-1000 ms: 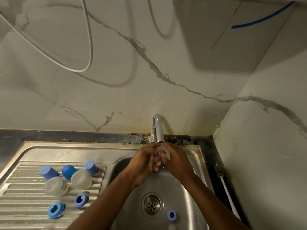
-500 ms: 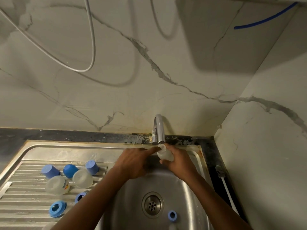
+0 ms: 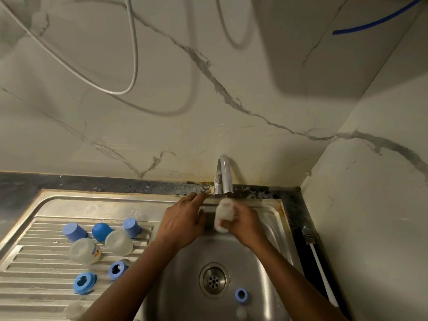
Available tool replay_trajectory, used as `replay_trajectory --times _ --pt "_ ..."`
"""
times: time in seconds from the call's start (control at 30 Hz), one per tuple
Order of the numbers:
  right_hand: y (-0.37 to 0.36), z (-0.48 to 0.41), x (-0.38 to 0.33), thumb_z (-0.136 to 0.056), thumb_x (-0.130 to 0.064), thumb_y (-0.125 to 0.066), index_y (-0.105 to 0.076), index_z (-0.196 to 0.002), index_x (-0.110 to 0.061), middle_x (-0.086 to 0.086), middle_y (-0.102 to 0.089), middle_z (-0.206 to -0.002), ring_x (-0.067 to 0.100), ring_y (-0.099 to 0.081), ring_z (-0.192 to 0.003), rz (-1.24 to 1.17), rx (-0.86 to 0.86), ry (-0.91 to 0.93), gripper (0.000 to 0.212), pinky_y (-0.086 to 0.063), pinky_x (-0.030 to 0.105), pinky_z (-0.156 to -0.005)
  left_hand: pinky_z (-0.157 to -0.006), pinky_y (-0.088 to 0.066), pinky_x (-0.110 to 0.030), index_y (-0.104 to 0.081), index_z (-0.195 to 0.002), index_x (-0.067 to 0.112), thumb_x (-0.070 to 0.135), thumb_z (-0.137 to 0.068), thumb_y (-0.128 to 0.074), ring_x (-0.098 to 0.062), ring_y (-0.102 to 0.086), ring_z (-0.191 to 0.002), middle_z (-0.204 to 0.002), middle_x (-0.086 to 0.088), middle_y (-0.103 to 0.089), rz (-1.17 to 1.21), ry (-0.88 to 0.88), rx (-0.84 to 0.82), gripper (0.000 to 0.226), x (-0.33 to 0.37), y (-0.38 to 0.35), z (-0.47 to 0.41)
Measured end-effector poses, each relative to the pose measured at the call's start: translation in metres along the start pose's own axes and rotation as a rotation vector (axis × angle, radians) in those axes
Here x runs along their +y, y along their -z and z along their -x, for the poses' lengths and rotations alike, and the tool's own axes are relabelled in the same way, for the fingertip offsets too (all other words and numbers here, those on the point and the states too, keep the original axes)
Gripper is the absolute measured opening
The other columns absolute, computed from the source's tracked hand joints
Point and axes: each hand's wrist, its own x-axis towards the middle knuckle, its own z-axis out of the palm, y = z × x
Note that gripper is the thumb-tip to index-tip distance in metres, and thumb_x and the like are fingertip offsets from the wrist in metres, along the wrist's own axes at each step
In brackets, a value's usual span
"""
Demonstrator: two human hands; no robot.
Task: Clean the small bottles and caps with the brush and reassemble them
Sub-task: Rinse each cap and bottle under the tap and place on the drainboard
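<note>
Your right hand has its fingers curled round a small bottle, holding it directly beneath the spout of the tap, above the back of the sink basin. The bottle's long axis is close to upright and its open mouth faces up at the spout. Motion blurs the rest of it.

Your left hand is beside the bottle. It holds nothing, and its fingers are stretched forward to the rear rim by the tap's base.

In the basin, one blue ring lies near the drain. On the draining board are three blue caps, two clear bottles side by side, and two blue rings. The brush lies on the bench, right of the sink.
</note>
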Motion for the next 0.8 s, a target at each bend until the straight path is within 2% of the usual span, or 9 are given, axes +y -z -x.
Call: replay_trajectory --times 0.07,0.17,0.33,0.4,0.47,0.53,0.6,0.67,0.8 --pt "0.002 -0.001 -0.003 -0.073 -0.031 -0.093 -0.063 -0.132 -0.037 -0.013 -0.071 -0.121 0.01 -0.066 -0.111 -0.024 0.03 -0.029 0.066 -0.059 0.043 -0.097 -0.082 -0.056 -0.027 -0.056 -0.139 0.035 0.039 -0.097 -0.066 -0.009 -0.062 -0.099 -0.133 0.01 -0.059 0.008 0.033 -0.014 0.043 -0.005 0.0 0.003" --pt "0.001 0.0 -0.006 -0.073 -0.028 -0.093 -0.066 -0.129 -0.033 -0.014 -0.07 -0.117 0.012 -0.066 -0.111 -0.038 0.005 -0.065 0.063 -0.058 0.041 -0.098 -0.079 -0.056 -0.027 -0.065 -0.131 0.034 0.037 -0.098 -0.065 -0.009 -0.062 -0.099 -0.131 0.011 -0.06 -0.008 0.037 -0.016 0.033 -0.011 0.001 0.008" --pt "0.002 0.0 -0.012 -0.07 -0.034 -0.094 -0.066 -0.131 -0.03 -0.008 -0.073 -0.119 0.015 -0.068 -0.109 -0.048 -0.015 -0.14 0.067 -0.06 0.046 -0.095 -0.08 -0.055 -0.023 -0.065 -0.131 0.032 0.032 -0.096 -0.066 -0.008 -0.06 -0.1 -0.128 0.01 -0.061 0.014 0.043 -0.04 0.035 -0.011 0.0 0.019" --pt "0.0 -0.001 -0.013 -0.067 -0.031 -0.096 -0.068 -0.129 -0.028 -0.008 -0.075 -0.116 0.015 -0.07 -0.107 -0.119 -0.032 -0.157 0.068 -0.061 0.046 -0.094 -0.078 -0.05 -0.018 -0.064 -0.132 0.033 0.03 -0.094 -0.068 -0.007 -0.059 -0.101 -0.127 0.011 -0.06 0.025 0.047 -0.054 0.039 -0.009 0.0 0.023" --pt "-0.001 -0.001 -0.013 -0.063 -0.038 -0.097 -0.068 -0.13 -0.029 -0.007 -0.076 -0.114 0.016 -0.071 -0.106 -0.179 -0.037 -0.178 0.074 -0.062 0.045 -0.091 -0.076 -0.041 -0.013 -0.062 -0.136 0.034 0.027 -0.092 -0.07 -0.007 -0.058 -0.104 -0.128 0.012 -0.059 0.033 0.042 -0.069 0.045 -0.006 0.002 0.025" --pt "-0.003 0.003 -0.012 -0.063 -0.04 -0.098 -0.068 -0.129 -0.027 -0.003 -0.076 -0.115 0.02 -0.072 -0.106 -0.304 -0.065 -0.207 0.073 -0.064 0.046 -0.087 -0.076 -0.037 -0.01 -0.059 -0.14 0.035 0.025 -0.09 -0.073 -0.005 -0.056 -0.105 -0.131 0.012 -0.058 0.07 0.045 -0.067 0.053 -0.006 0.001 0.027" --pt "-0.004 0.008 -0.01 -0.068 -0.033 -0.097 -0.066 -0.131 -0.017 0.006 -0.075 -0.12 0.027 -0.074 -0.107 -0.533 -0.159 -0.285 0.072 -0.064 0.046 -0.086 -0.083 -0.041 -0.012 -0.055 -0.144 0.037 0.028 -0.087 -0.078 -0.005 -0.055 -0.11 -0.135 0.013 -0.057 0.118 0.037 -0.091 0.062 -0.005 0.0 0.03" --pt "-0.003 0.015 -0.015 -0.075 -0.028 -0.092 -0.062 -0.133 -0.009 0.016 -0.074 -0.121 0.032 -0.075 -0.106 -0.786 -0.21 -0.377 0.068 -0.063 0.045 -0.088 -0.096 -0.05 -0.023 -0.045 -0.152 0.039 0.038 -0.083 -0.082 -0.01 -0.057 -0.122 -0.144 0.012 -0.054 0.155 0.034 -0.115 0.078 -0.007 -0.003 0.033" --pt "-0.004 0.024 -0.027 -0.087 -0.026 -0.083 -0.058 -0.134 -0.006 0.026 -0.073 -0.118 0.037 -0.074 -0.108 -1.115 -0.26 -0.566 0.057 -0.064 0.041 -0.086 -0.109 -0.047 -0.032 -0.03 -0.161 0.037 0.045 -0.078 -0.087 -0.012 -0.052 -0.133 -0.151 0.009 -0.052 0.268 0.058 -0.147 0.101 -0.011 -0.006 0.041"
